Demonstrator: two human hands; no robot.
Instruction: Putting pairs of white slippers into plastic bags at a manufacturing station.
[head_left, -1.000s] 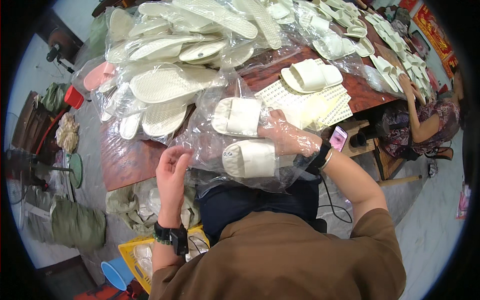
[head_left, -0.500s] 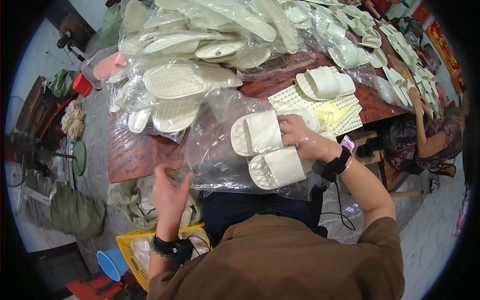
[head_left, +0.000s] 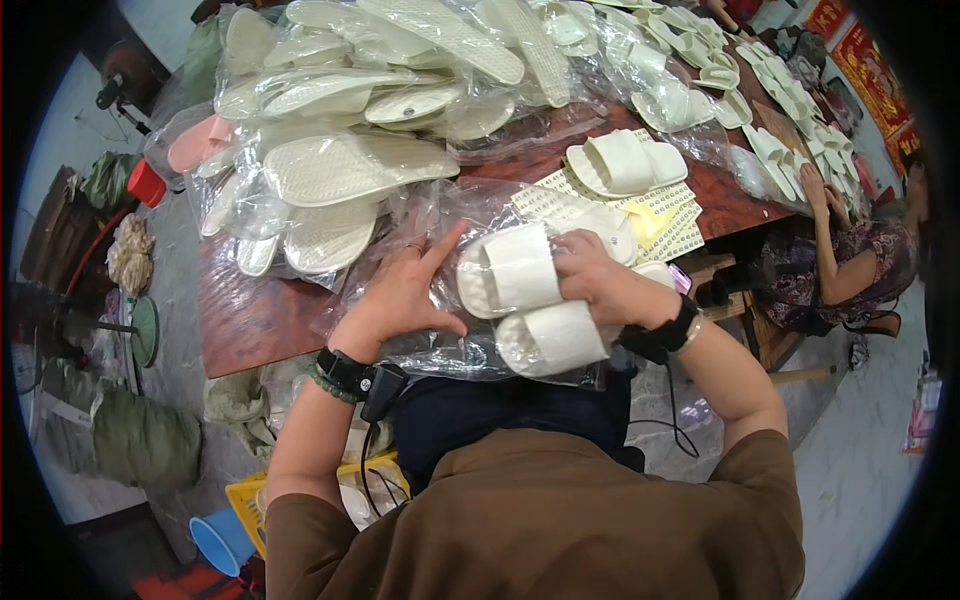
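1. The person's right hand [head_left: 600,285] closes over a pair of cream-white foam slide slippers [head_left: 530,300], the fingers curled across the straps where the two slippers meet.
2. The pair lies at the near edge of the dark red-brown wooden counter [head_left: 250,320], one slipper at 11 o'clock of the other, both wrapped in a clear crinkled plastic bag [head_left: 440,345].
3. The left hand [head_left: 405,295] lies spread and flat on the plastic bag at 9 o'clock of the slippers, the index finger stretched toward the upper slipper's strap; it grips nothing that can be seen.
4. Both wrists carry black bands, and a thin black cable hangs from each.
5. At 12 o'clock of the hands sits a heap of pale bagged shoe soles [head_left: 350,165], with a pink one [head_left: 195,145] at its 9 o'clock end.
6. At 1 o'clock of the held pair lies another loose pair of white slides [head_left: 625,165] on a sheet of yellow-white patterned card [head_left: 670,215].
7. At 3 o'clock, another person in a patterned dress [head_left: 845,265] sits with a hand on the counter among rows of white slippers [head_left: 790,140].
8. Under the counter at 7 o'clock stand a yellow plastic crate [head_left: 255,495] and a blue cup [head_left: 215,540].
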